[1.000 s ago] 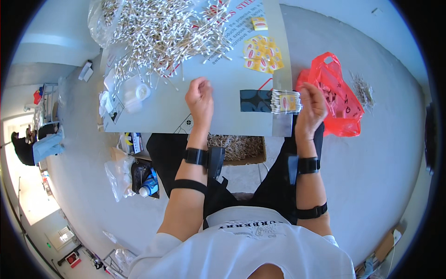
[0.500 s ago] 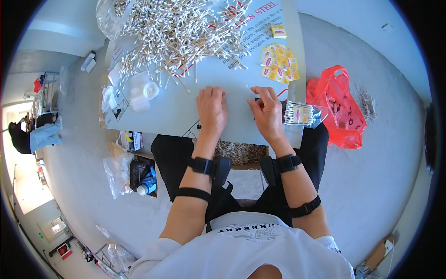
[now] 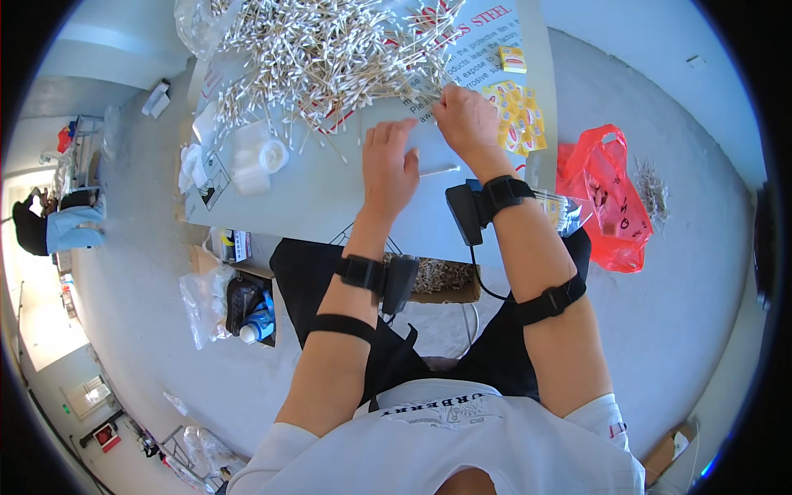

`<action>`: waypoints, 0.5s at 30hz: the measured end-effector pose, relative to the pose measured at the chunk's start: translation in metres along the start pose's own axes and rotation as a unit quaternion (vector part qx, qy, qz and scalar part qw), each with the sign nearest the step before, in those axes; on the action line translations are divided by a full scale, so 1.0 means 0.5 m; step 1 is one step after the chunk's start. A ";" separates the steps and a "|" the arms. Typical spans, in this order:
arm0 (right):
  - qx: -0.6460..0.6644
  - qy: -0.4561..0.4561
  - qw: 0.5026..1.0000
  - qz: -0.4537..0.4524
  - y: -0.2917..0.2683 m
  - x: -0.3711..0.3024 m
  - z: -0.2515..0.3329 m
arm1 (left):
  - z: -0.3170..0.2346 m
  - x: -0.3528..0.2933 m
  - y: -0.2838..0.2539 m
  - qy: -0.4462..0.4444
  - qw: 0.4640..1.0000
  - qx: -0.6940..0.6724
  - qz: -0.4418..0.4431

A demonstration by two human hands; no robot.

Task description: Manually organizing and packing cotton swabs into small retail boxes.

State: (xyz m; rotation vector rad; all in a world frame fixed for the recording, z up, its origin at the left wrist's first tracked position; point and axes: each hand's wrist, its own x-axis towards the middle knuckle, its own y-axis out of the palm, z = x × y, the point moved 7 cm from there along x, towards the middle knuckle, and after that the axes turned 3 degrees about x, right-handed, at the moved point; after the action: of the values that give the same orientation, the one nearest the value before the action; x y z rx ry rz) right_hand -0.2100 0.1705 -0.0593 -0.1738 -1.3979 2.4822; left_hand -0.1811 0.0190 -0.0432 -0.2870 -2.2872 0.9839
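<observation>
A big heap of cotton swabs (image 3: 322,62) spreads over the far part of the metal-sheet table (image 3: 322,206). My right hand (image 3: 469,124) is at the heap's near right edge, its fingers bent and pinched together. What lies between those fingertips is too small to make out. Lower and to the left, my left hand (image 3: 388,165) hovers or rests over the table, thumb apart from its bent fingers. Beside it lies a single cotton swab (image 3: 440,172). A clear bag of cotton swabs (image 3: 561,210) sits at the right edge, partly hidden by my right forearm.
Yellow printed cards (image 3: 521,124) are spread right of my right hand, with a small stack of yellow cards (image 3: 512,59) beyond. Clear round containers (image 3: 260,157) stand at left. A red plastic bag (image 3: 610,206) is right of the table. A box of swabs (image 3: 445,276) sits below the front edge.
My right hand has moved up and away to the heap's edge, leaving the bagged swabs. My left hand has shifted slightly forward and right. A single swab now shows between them.
</observation>
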 end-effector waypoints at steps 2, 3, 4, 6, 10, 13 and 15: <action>0.005 0.013 1.000 0.012 0.012 -0.005 0.006 | 0.011 0.026 0.003 0.006 1.000 0.016 -0.015; 0.010 0.027 0.999 0.020 0.017 -0.009 0.005 | 0.016 0.037 0.014 -0.002 0.998 0.054 0.011; 0.009 0.027 0.999 0.021 0.020 -0.015 0.001 | 0.022 0.044 0.025 -0.008 0.995 0.089 0.036; 0.141 0.074 0.987 -0.035 0.008 -0.030 -0.026 | 0.035 0.050 0.027 -0.033 0.996 0.081 0.036; 0.243 0.097 0.964 -0.051 -0.007 -0.037 -0.056 | 0.036 0.045 0.032 -0.053 0.995 0.073 0.051; 0.296 0.078 0.946 -0.106 -0.034 -0.044 -0.070 | 0.018 0.046 0.032 -0.049 0.994 0.090 0.037; 0.465 0.149 0.873 0.013 -0.011 -0.064 -0.062 | 0.041 0.040 0.021 -0.054 0.997 0.046 0.005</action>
State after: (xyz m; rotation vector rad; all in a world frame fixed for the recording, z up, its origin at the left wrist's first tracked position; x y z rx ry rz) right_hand -0.1711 0.1887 -0.0717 -0.3339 -0.0015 2.6906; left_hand -0.2100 0.0228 -0.0524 -0.2116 -2.3319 1.1308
